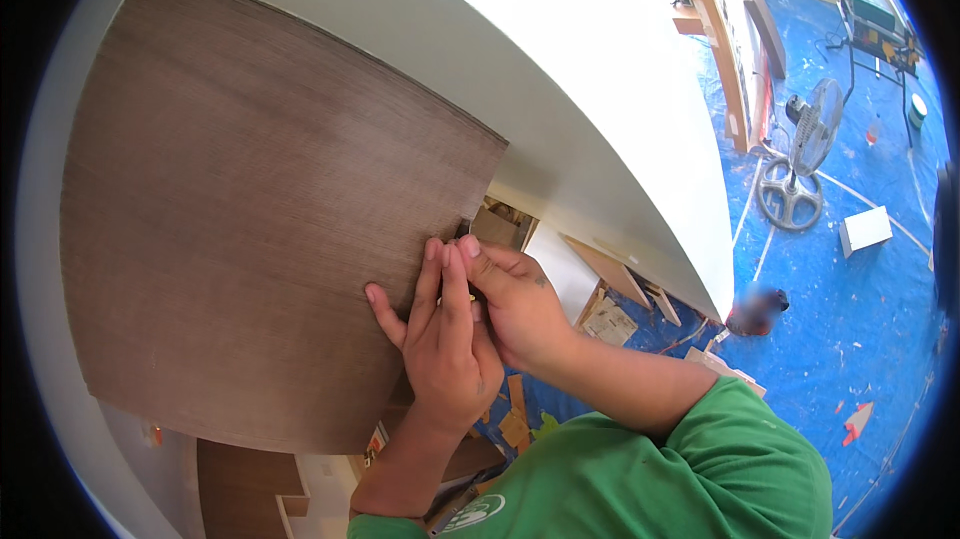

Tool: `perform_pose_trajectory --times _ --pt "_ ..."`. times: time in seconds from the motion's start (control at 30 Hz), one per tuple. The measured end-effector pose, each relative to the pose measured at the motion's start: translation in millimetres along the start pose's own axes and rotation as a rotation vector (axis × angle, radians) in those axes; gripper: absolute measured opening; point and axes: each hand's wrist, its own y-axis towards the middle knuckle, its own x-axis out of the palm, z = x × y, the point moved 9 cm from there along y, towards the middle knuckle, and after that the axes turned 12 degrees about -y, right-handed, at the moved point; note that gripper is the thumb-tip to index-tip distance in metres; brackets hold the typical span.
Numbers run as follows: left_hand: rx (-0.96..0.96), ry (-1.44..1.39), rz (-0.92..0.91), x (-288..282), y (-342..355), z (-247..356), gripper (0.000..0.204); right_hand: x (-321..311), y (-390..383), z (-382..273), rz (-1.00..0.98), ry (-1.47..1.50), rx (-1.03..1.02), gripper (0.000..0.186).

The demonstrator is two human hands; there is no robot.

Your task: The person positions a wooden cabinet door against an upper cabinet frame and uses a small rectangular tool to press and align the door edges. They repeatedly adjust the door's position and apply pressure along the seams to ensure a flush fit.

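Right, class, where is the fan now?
The fan stands on blue sheeting, upper right in the head view, up and left of the white box.

Across the room, blue floor sheeting (800,374) carries a standing fan (818,127), a white box (865,231) and, closer in, scattered wood scraps (514,429).

From the left hand (452,357) and right hand (532,314), the board (250,209) lies at ten o'clock, the fan (815,134) at two, the box (865,231) at three, the last two on the floor sheet (850,304).
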Motion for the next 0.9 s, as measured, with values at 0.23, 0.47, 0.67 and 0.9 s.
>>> perform_pose_trajectory --times 0.23,0.47,0.67,0.9 --pt "0.065 0.080 0.086 3 4 2 0.054 -4 7 -2 -0.003 -0.029 -0.032 0.033" --pt "0.114 0.140 0.168 4 5 3 0.056 -3 12 -11 -0.042 -0.014 -0.070 0.033" --pt "0.081 0.028 0.123 -1 0 -1 0.065 -2 8 0 -0.043 0.040 -0.030 0.034" --pt "0.107 -0.064 0.128 -3 -11 0 0.067 0 -5 1 -0.019 -0.033 0.016 0.031"
